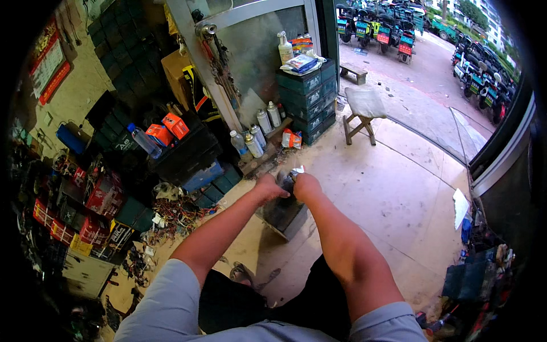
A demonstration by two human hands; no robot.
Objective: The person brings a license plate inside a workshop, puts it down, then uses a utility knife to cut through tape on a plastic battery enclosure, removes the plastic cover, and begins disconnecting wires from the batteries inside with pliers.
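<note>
In front of my knees stands a dark box-shaped block [283, 219] with a worn, greyish side. A dark rounded part [284, 180] sits at its far end, between my hands. My left hand [266, 189] is curled against the left side of that part, thumb pointing right across its near edge. My right hand [306, 187] is closed at its right side, around something mostly hidden by the fingers. A small shiny, whitish end [298, 169] shows just beyond the right fingers. The exact kind of the dark part is hard to make out.
Spray cans [253, 145] and a clear bottle line the doorway's left side. Dark stacked batteries [307, 100] stand beyond them. A wooden stool [364, 108] is at the doorway. Tangled wires [179, 219] and boxes [105, 194] crowd the left; dark blocks [470, 279] sit right.
</note>
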